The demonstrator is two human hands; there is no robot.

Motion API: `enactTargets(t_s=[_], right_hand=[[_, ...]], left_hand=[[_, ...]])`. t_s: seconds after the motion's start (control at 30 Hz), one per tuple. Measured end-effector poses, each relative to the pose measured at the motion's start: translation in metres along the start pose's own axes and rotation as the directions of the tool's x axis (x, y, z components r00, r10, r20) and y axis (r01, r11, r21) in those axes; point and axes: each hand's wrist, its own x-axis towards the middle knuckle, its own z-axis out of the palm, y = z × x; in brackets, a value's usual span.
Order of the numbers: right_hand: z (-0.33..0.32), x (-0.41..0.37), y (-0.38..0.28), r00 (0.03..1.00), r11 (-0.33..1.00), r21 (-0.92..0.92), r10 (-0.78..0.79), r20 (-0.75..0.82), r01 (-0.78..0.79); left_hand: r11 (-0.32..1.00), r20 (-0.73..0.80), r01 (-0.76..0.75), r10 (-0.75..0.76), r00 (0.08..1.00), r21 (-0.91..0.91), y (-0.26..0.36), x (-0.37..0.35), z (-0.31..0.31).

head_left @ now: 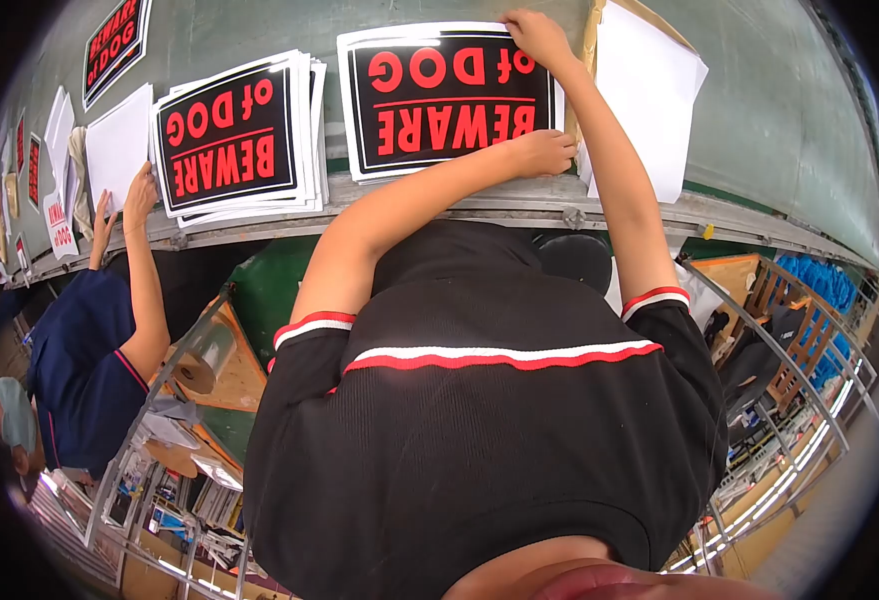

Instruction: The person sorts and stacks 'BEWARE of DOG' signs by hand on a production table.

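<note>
A stack of black "BEWARE of DOG" signs (439, 100) with red letters and white borders lies before me, its print upside down from my side. My right hand (539, 38) is at the stack's far right corner, its fingers bent over the sign's edge. Closer to me, my left hand (547, 153) reaches across the front of the stack, fingers closed at the near right corner. How many sheets either hand has hold of is hidden. Just right of both hands lies a pile of blank white sheets (644, 105) with a brown edge.
Another sign stack (224, 140) sits to the left on the green worktable (759, 130). A co-worker in a navy shirt (89, 350) handles a white sheet (119, 140) there. A metal rail (439, 200) runs along the near edge. A wooden rack (804, 350) stands at right.
</note>
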Motion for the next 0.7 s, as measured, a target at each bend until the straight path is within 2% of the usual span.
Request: enactTargets(t_s=[0.17,0.27,0.37,0.47,0.53,0.57,0.6,0.67,0.7], right_hand=[[-0.009,-0.003,-0.009,0.999,0.999,0.041,0.015,0.050,-0.017],[-0.004,-0.005,-0.002,0.999,1.000,0.004,0.007,0.049,-0.007],[-0.008,-0.017,0.000,0.999,0.999,0.040,-0.027,-0.035,0.028],[-0.022,-0.041,-0.001,0.977,0.983,0.161,0.115,-0.178,-0.087],[-0.021,-0.064,0.021,0.927,0.996,0.054,0.086,-0.365,-0.071],[-0.023,-0.079,0.025,0.899,0.982,0.034,0.185,-0.397,-0.187],[-0.026,-0.095,0.028,0.857,0.953,0.016,0.279,-0.432,-0.303],[-0.020,-0.127,0.036,0.754,0.885,0.053,0.423,-0.502,-0.462],[-0.010,-0.139,0.044,0.743,0.859,-0.002,0.442,-0.503,-0.512]], left_hand=[[0.997,-0.100,-0.010,0.018,0.995,0.075,-0.001,0.001,0.010],[1.000,-0.047,0.008,-0.007,0.999,0.022,0.003,-0.001,-0.005],[0.999,-0.017,0.028,-0.028,0.999,0.021,0.005,-0.002,-0.005],[0.999,-0.038,0.031,-0.031,0.999,0.010,0.005,-0.003,-0.003],[0.999,-0.046,0.048,-0.048,0.998,0.016,0.006,-0.002,0.005],[0.998,-0.049,0.053,-0.052,0.997,0.018,0.007,-0.002,0.007],[0.997,-0.124,0.070,-0.075,0.989,-0.039,0.009,-0.004,0.001],[0.984,-0.266,0.091,-0.129,0.955,-0.150,0.015,-0.013,-0.026],[0.971,-0.277,0.116,-0.173,0.945,-0.210,0.016,-0.020,-0.033]])
